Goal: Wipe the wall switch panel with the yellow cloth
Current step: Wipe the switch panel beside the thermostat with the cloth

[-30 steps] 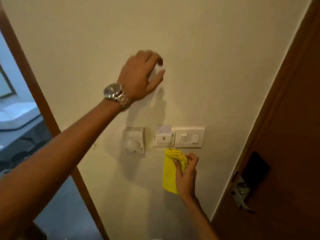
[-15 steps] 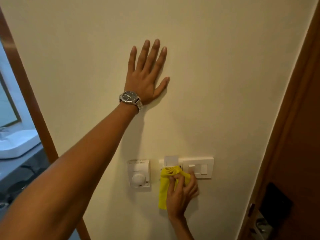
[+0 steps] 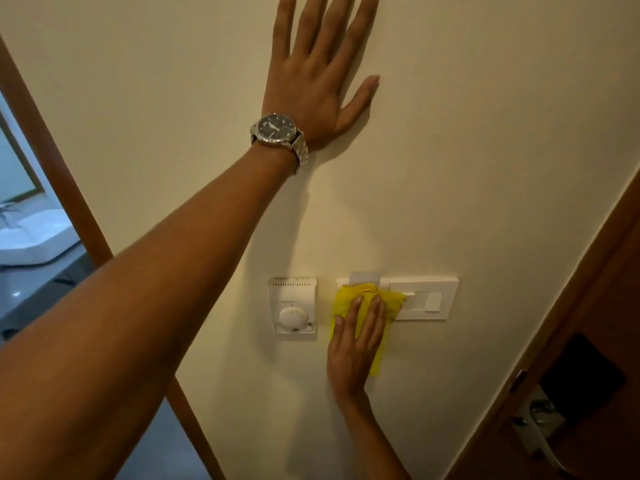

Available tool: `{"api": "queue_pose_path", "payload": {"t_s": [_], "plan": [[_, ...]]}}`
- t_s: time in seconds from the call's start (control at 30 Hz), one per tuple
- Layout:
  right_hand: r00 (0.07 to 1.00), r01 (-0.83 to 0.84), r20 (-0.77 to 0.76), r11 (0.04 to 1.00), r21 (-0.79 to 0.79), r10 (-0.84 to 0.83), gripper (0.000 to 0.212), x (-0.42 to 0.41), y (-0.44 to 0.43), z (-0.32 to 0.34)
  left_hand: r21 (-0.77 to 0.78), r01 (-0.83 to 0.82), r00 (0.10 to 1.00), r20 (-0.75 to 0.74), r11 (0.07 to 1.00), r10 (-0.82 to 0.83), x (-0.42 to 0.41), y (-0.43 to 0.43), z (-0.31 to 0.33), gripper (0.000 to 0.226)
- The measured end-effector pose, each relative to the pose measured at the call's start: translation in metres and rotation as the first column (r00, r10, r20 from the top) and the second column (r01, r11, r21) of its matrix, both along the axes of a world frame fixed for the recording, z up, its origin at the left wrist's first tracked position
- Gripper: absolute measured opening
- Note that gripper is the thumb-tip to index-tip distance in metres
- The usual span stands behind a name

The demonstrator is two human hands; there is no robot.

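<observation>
Panel [image 3: 426,299] sits low on the wall [image 3: 485,133], toward its right edge. My right hand [image 3: 353,351] presses the cloth [image 3: 348,295] on its left end, fingers straight. Left hand [image 3: 311,88] lies flat above. I think its right end needs wiping.

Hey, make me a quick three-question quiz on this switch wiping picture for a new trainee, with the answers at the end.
1. Fill in: the right hand presses the yellow cloth on the switch panel's ____ end, as the picture shows it.
2. The left hand is: A) a fist B) flat on the wall, fingers spread C) holding the cloth.
3. True or false: the cloth hides the whole switch panel.
Key: 1 left; 2 B; 3 false.
</observation>
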State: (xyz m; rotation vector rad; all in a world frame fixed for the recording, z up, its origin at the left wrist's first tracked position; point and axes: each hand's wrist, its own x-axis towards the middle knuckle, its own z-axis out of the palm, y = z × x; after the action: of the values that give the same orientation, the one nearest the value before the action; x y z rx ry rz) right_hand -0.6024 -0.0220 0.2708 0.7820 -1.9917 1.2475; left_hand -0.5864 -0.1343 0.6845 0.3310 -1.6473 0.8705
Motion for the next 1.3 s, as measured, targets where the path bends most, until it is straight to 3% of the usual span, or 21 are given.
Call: {"api": "queue_pose_path", "payload": {"t_s": [0.13,0.37,0.5,0.73,0.87,1.03,1.3], "plan": [[0.994,-0.043,0.099,0.999,0.022,0.041,0.055,0.011,0.011,-0.011,0.014,0.004,1.0,0.004,1.0,-0.004,0.004,0.004,-0.001,0.068],[0.99,-0.067,0.126,0.997,-0.038,0.071,0.055,0.004,0.01,0.009,0.017,-0.003,1.0,-0.017,1.0,0.003,0.005,0.006,-0.005,0.064],[0.994,-0.068,0.091,0.996,0.059,0.063,0.054,0.005,0.021,-0.01,0.026,0.014,1.0,0.0,1.0,-0.014,0.007,0.008,-0.004,0.065],[0.997,-0.066,0.034,0.997,0.032,0.065,0.054,-0.007,0.013,0.005,-0.044,0.016,0.999,-0.044,0.999,-0.018,0.006,0.006,-0.006,0.06],[0.998,-0.069,-0.006,0.991,0.111,0.07,0.054,-0.009,0.026,-0.013,0.01,0.023,1.0,-0.011,1.0,-0.023,0.006,0.008,-0.005,0.066],[0.993,-0.1,-0.065,0.994,0.043,0.102,0.055,-0.018,0.018,0.01,-0.041,0.017,0.999,-0.044,0.999,-0.019,0.005,0.004,-0.007,0.062],[0.996,-0.088,-0.009,0.993,0.082,0.089,0.052,-0.012,0.023,-0.013,-0.015,0.02,1.0,-0.015,1.0,-0.02,0.006,0.007,-0.006,0.065]]}}
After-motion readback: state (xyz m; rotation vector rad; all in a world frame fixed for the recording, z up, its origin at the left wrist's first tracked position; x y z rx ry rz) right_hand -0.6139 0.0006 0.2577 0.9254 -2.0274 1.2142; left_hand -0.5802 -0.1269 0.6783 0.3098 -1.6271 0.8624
